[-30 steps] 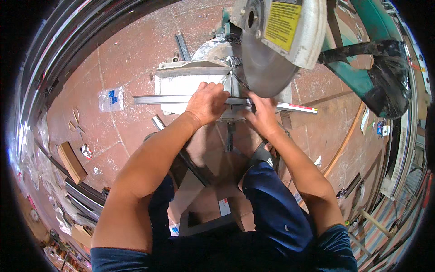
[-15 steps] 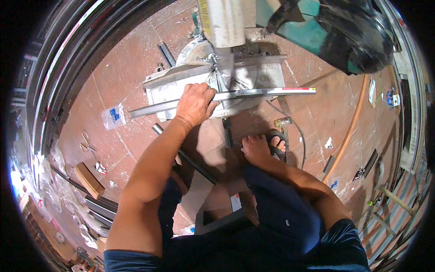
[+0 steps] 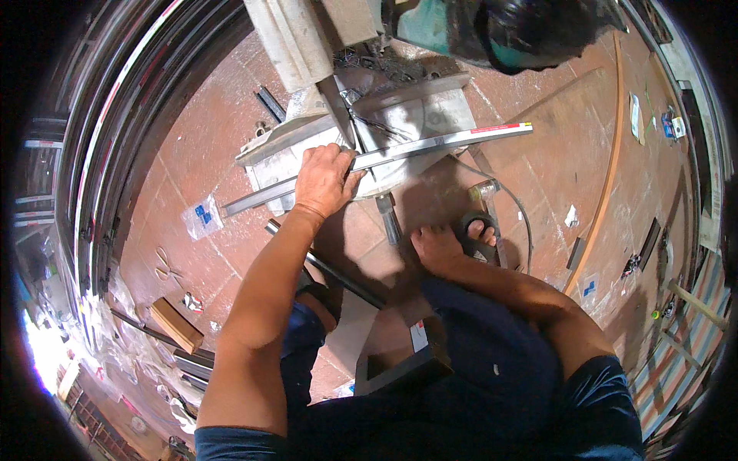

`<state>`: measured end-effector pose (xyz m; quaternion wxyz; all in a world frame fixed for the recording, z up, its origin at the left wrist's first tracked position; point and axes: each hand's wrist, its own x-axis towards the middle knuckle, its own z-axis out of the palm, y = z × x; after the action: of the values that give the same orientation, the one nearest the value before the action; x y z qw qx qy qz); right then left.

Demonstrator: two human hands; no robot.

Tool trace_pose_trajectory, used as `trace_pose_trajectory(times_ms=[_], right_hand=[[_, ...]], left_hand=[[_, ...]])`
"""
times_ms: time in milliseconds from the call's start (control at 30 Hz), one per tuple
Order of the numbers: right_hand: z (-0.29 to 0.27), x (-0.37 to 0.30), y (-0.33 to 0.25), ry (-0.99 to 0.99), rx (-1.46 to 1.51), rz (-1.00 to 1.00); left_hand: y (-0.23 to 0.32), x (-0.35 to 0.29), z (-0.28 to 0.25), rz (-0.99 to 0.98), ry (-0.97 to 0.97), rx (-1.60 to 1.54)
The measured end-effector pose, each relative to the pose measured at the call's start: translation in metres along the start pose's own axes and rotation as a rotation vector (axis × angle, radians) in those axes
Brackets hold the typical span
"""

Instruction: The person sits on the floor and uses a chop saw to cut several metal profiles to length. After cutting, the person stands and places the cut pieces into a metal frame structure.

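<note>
Presently, left hand (image 3: 323, 183) clasping a long, straight, grey metal bar (image 3: 419, 147) laid across the flat, pale saw base (image 3: 452, 114); right hand (image 3: 437, 247) near sandalled foot (image 3: 481, 230), grip indeterminable.

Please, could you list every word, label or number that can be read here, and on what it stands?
None is legible enough to quote:
Red-and-white label on the metal bar: too small.
Blue print on the clear plastic packet: blurred.
White slip by the dark frame: too small.
</note>
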<state>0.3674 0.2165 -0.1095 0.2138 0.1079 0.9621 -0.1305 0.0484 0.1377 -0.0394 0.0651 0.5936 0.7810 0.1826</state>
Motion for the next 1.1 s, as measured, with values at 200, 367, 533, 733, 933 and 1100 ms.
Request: trace_pose_trajectory(times_ms=[200,367,533,733,933,1100], right_hand=[[-0.006,0.002,0.003,-0.015,0.068,-0.060],[-0.005,0.002,0.000,-0.007,0.044,-0.068],[0.005,0.001,0.000,0.033,0.027,-0.115],[-0.003,0.003,0.003,0.024,0.007,-0.189],[-0.015,-0.004,0.032,0.064,0.060,-0.195],[-0.002,-0.002,0.043,0.037,0.049,-0.188]], left_hand=[[0.001,0.000,0.000,0.001,-0.004,0.014],[0.001,0.000,0.000,-0.016,-0.020,0.026],[0.002,0.001,-0.002,-0.013,-0.015,0.025],[0.001,0.001,0.001,-0.013,-0.008,0.012],[0.003,0.001,-0.001,-0.003,-0.012,0.026],[0.001,0.000,0.002,0.000,0.000,0.019]])
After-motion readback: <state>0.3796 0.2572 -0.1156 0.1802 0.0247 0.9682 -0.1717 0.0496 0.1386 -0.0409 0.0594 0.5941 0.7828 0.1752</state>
